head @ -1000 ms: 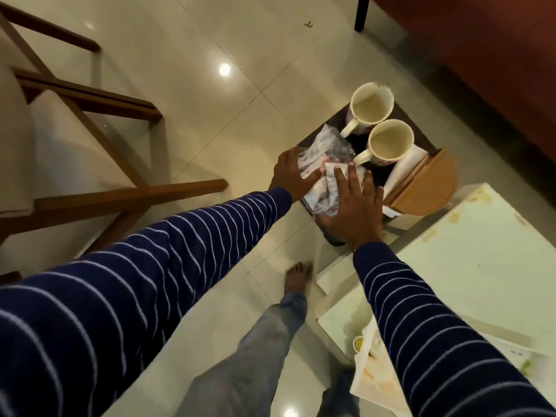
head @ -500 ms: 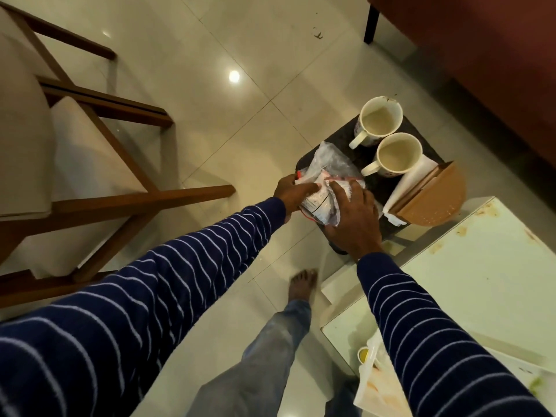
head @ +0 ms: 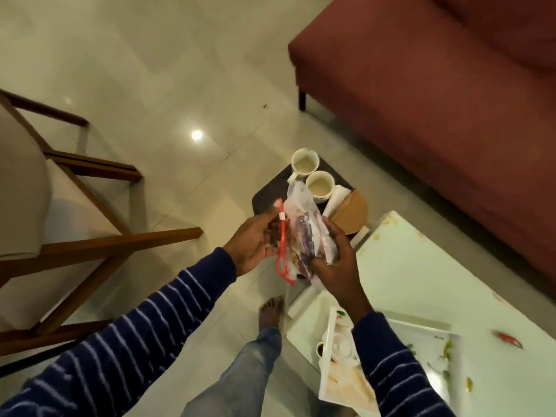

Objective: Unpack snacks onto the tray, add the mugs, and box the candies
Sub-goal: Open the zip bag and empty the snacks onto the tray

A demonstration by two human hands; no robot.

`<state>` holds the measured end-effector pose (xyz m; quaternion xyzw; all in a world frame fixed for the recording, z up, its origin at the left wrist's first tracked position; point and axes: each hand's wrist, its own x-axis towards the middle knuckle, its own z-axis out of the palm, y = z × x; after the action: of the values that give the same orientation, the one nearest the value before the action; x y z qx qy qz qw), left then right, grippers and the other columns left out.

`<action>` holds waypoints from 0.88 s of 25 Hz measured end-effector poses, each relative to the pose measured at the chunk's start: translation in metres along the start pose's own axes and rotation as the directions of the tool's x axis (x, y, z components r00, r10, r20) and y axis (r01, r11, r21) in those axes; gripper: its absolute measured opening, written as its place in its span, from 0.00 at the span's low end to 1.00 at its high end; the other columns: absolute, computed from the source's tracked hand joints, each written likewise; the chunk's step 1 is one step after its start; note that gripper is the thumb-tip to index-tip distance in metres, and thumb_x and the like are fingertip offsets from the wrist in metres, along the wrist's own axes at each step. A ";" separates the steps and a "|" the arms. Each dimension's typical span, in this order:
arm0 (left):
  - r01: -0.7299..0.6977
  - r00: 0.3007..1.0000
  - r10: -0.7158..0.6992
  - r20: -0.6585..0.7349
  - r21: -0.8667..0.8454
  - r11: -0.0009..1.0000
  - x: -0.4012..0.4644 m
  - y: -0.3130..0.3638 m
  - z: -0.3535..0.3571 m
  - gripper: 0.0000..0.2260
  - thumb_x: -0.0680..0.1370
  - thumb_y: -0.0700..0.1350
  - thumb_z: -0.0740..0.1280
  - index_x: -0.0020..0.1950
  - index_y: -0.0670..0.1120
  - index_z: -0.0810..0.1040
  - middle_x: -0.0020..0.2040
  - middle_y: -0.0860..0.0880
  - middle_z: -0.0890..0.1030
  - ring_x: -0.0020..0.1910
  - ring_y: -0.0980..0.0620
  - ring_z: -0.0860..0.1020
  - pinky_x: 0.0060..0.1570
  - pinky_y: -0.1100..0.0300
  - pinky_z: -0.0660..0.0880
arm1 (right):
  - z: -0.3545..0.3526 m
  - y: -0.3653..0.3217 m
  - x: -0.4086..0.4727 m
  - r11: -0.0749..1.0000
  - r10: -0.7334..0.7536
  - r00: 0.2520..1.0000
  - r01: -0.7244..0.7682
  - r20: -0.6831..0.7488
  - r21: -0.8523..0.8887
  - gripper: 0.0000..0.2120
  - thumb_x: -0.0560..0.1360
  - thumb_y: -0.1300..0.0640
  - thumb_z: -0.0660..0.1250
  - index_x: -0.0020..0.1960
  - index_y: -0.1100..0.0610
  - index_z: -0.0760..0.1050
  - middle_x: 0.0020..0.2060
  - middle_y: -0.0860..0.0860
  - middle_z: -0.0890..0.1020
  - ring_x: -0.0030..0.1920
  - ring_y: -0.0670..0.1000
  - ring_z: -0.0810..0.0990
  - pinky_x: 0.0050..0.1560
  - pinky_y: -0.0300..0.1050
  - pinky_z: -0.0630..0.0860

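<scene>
- Clear zip bag (head: 304, 233) of snacks held up over the floor, above the near tray (head: 264, 197) edge.
- Left hand (head: 255, 242) pinches the red zip strip; right hand (head: 337, 260) grips the bag body.
- Two mugs (head: 313, 173) already on tray; unpacking and boxing candies seemingly left.

A clear red-zippered snack bag (head: 304, 233) is held upright above two empty cream mugs (head: 313, 173) on the dark tray (head: 264, 197).
</scene>
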<state>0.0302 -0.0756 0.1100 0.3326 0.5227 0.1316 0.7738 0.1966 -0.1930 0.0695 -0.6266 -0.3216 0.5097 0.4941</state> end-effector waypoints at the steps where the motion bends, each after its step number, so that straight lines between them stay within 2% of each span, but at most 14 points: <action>1: -0.062 0.998 0.062 0.008 0.117 0.991 -0.019 0.007 0.019 0.18 0.74 0.62 0.71 0.57 0.52 0.84 0.49 0.49 0.84 0.51 0.48 0.81 0.54 0.48 0.81 | -0.010 -0.015 -0.017 0.998 0.011 0.999 -0.008 -0.047 0.061 0.35 0.67 0.66 0.75 0.69 0.44 0.70 0.63 0.41 0.77 0.64 0.43 0.77 0.55 0.39 0.80; 2: -0.130 0.992 0.128 0.023 0.223 0.966 -0.037 0.013 0.039 0.15 0.76 0.57 0.71 0.60 0.52 0.82 0.52 0.50 0.83 0.53 0.48 0.80 0.53 0.51 0.80 | -0.020 -0.029 -0.033 0.994 0.021 0.995 -0.011 -0.093 0.112 0.34 0.68 0.67 0.73 0.69 0.43 0.71 0.63 0.42 0.78 0.64 0.45 0.77 0.56 0.41 0.80; 4: -0.258 0.965 0.259 0.046 0.352 0.900 -0.075 0.022 0.084 0.18 0.76 0.51 0.72 0.66 0.51 0.78 0.58 0.49 0.79 0.58 0.48 0.78 0.56 0.55 0.79 | -0.041 -0.058 -0.068 0.974 0.045 0.986 -0.008 -0.158 0.226 0.30 0.73 0.67 0.70 0.71 0.47 0.69 0.65 0.48 0.78 0.66 0.51 0.77 0.61 0.52 0.78; 6: -0.379 0.917 0.394 0.059 0.436 0.816 -0.108 0.030 0.122 0.28 0.71 0.55 0.73 0.69 0.52 0.73 0.61 0.51 0.73 0.61 0.51 0.75 0.59 0.57 0.77 | -0.055 -0.083 -0.100 0.917 0.042 0.981 0.037 -0.188 0.397 0.25 0.77 0.63 0.66 0.73 0.53 0.67 0.65 0.55 0.78 0.64 0.57 0.78 0.62 0.59 0.77; 8: -0.481 0.854 0.515 0.072 0.483 0.731 -0.142 0.034 0.159 0.35 0.67 0.60 0.77 0.71 0.52 0.70 0.63 0.53 0.72 0.63 0.53 0.75 0.60 0.54 0.77 | -0.075 -0.109 -0.133 0.758 0.079 0.978 0.066 -0.192 0.649 0.28 0.73 0.66 0.64 0.73 0.60 0.67 0.61 0.60 0.79 0.59 0.60 0.81 0.57 0.60 0.78; 10: -0.549 0.794 0.605 0.059 0.494 0.674 -0.174 0.031 0.193 0.41 0.63 0.65 0.77 0.71 0.52 0.68 0.65 0.52 0.74 0.63 0.51 0.76 0.61 0.48 0.77 | -0.096 -0.139 -0.169 0.524 0.195 0.969 0.029 -0.153 0.851 0.32 0.64 0.65 0.69 0.67 0.65 0.70 0.50 0.61 0.83 0.46 0.58 0.84 0.44 0.54 0.82; 12: -0.582 0.729 0.683 0.036 0.559 0.591 -0.202 0.027 0.219 0.44 0.60 0.74 0.72 0.69 0.53 0.68 0.63 0.52 0.76 0.62 0.50 0.77 0.59 0.48 0.78 | -0.118 -0.162 -0.203 0.354 0.231 0.968 0.010 -0.098 0.935 0.31 0.53 0.63 0.76 0.55 0.65 0.74 0.37 0.59 0.83 0.32 0.55 0.83 0.30 0.47 0.81; 13: -0.587 0.714 0.700 0.028 0.569 0.576 -0.211 0.024 0.227 0.44 0.59 0.76 0.70 0.68 0.55 0.68 0.62 0.53 0.76 0.61 0.51 0.77 0.57 0.50 0.78 | -0.127 -0.172 -0.217 0.316 0.245 0.965 0.012 -0.094 0.949 0.26 0.53 0.63 0.75 0.50 0.63 0.75 0.35 0.59 0.82 0.31 0.55 0.83 0.29 0.47 0.81; 15: -0.589 0.754 0.657 0.018 0.464 0.662 -0.228 0.020 0.242 0.40 0.57 0.76 0.71 0.65 0.61 0.68 0.60 0.57 0.78 0.59 0.54 0.79 0.52 0.54 0.80 | -0.146 -0.182 -0.243 0.275 0.249 0.958 0.071 -0.142 0.959 0.14 0.62 0.62 0.65 0.47 0.61 0.76 0.36 0.58 0.82 0.36 0.58 0.83 0.35 0.51 0.82; 17: -0.580 0.791 0.609 0.065 0.398 0.711 -0.247 0.018 0.259 0.37 0.59 0.73 0.73 0.63 0.59 0.72 0.56 0.56 0.82 0.54 0.54 0.82 0.50 0.54 0.81 | -0.165 -0.189 -0.275 0.251 0.243 0.946 0.154 -0.216 0.956 0.12 0.66 0.62 0.63 0.48 0.58 0.76 0.38 0.58 0.82 0.41 0.59 0.80 0.41 0.54 0.82; 19: -0.597 0.792 0.594 0.141 0.384 0.705 -0.267 0.020 0.278 0.28 0.65 0.68 0.74 0.58 0.53 0.78 0.50 0.52 0.86 0.49 0.50 0.85 0.47 0.53 0.82 | -0.185 -0.181 -0.301 0.320 0.252 0.895 0.281 -0.367 0.905 0.10 0.75 0.68 0.61 0.52 0.56 0.74 0.37 0.57 0.83 0.41 0.59 0.80 0.46 0.58 0.81; 20: -0.617 0.780 0.601 0.174 0.379 0.690 -0.279 0.022 0.290 0.23 0.68 0.65 0.74 0.54 0.51 0.80 0.46 0.50 0.86 0.46 0.49 0.85 0.43 0.55 0.83 | -0.193 -0.178 -0.312 0.400 0.260 0.852 0.333 -0.454 0.854 0.12 0.78 0.70 0.57 0.52 0.55 0.73 0.37 0.56 0.84 0.40 0.59 0.82 0.46 0.59 0.82; 22: -0.681 0.723 0.657 0.213 0.379 0.627 -0.304 0.030 0.314 0.14 0.70 0.58 0.73 0.45 0.49 0.82 0.37 0.49 0.85 0.36 0.50 0.84 0.35 0.61 0.80 | -0.211 -0.171 -0.332 0.464 0.237 0.833 0.355 -0.500 0.811 0.15 0.80 0.72 0.54 0.51 0.55 0.73 0.33 0.54 0.85 0.34 0.55 0.85 0.38 0.54 0.84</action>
<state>0.1884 -0.3395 0.4217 0.6685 0.3561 0.2813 0.5892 0.3248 -0.5036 0.3365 -0.3845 0.1228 0.3791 0.8327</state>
